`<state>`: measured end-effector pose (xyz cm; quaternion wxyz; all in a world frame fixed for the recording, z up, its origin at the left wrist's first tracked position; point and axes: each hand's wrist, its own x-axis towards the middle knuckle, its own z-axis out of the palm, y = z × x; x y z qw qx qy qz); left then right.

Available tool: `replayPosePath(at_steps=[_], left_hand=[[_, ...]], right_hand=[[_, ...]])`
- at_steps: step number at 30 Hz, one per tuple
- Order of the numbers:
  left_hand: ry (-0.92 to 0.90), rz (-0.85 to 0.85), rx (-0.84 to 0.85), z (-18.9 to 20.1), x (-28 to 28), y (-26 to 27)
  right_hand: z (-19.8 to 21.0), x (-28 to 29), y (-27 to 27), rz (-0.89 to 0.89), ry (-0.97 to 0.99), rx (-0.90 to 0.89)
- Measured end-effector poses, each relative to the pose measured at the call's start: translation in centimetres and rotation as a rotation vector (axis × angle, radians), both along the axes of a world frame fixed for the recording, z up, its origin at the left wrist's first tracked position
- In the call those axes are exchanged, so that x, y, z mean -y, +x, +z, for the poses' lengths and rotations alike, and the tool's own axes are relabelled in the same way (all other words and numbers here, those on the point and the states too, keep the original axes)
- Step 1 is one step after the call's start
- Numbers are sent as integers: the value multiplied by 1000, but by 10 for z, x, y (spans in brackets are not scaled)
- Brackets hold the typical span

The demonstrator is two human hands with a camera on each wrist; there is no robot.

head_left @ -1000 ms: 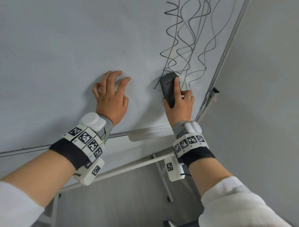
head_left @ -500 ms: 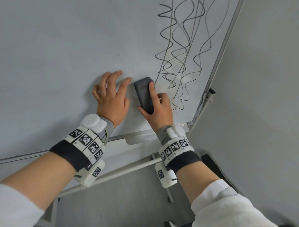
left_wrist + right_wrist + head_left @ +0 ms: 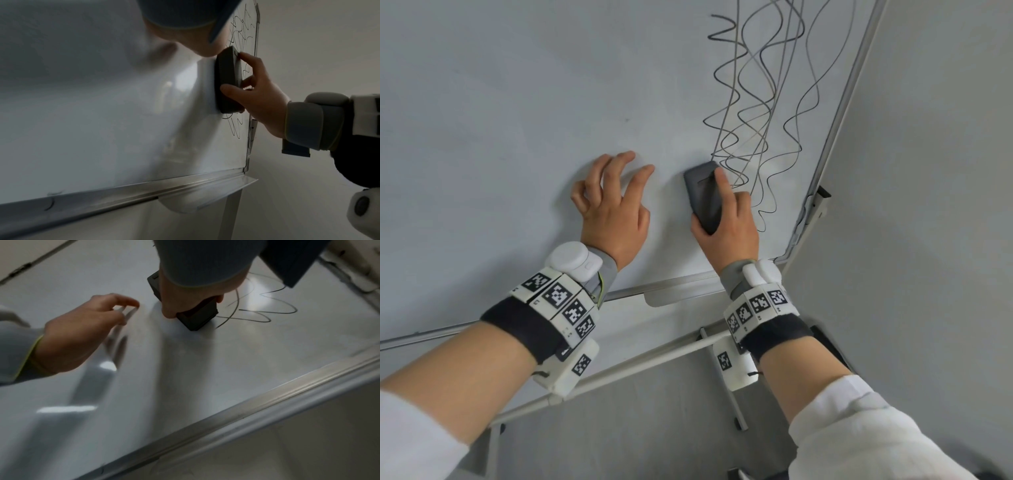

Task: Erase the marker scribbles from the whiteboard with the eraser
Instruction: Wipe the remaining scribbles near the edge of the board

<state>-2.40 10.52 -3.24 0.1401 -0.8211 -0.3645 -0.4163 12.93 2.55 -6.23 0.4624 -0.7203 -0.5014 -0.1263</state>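
Note:
A dark grey eraser (image 3: 703,197) lies flat against the whiteboard (image 3: 517,102). Its top corner touches the lower-left edge of the black marker scribbles (image 3: 756,102). My right hand (image 3: 726,219) grips the eraser, index finger stretched along its back and thumb on its side. In the left wrist view the eraser (image 3: 227,81) stands pressed to the board by the right hand (image 3: 259,97). The right wrist view shows the eraser (image 3: 197,318) beside the scribbles (image 3: 267,311). My left hand (image 3: 613,202) rests its spread fingertips on the bare board, left of the eraser, holding nothing.
The board's metal frame and marker tray (image 3: 674,294) run below the hands. Its right frame edge (image 3: 835,137) stands close to a grey wall (image 3: 928,240). The stand's white legs (image 3: 640,363) reach down to the floor.
The eraser slid left toward my left hand, then came back right to the scribbles' lower-left edge. My left hand stayed put on the board.

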Motion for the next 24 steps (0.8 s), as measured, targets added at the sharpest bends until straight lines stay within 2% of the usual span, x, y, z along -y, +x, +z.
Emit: replayPosePath(at_steps=[3,7,12,19,24], left_hand=[[-6,-3,0,0,-3,-1],[16,17,-10,-3,-4,-1],[42,19,10,-9,-5,0],[60,28,7,-9,-5,0],[88,30,11,-9,-8,1]], right_hand=[[2,8,17,-91,-58,-134],[4,17,34,-180,-72,-223],[2,15,26,-183,-79,-281],[-9,7,-7,-46,-146,-188],[-9,11,10,-35,-148,-162]])
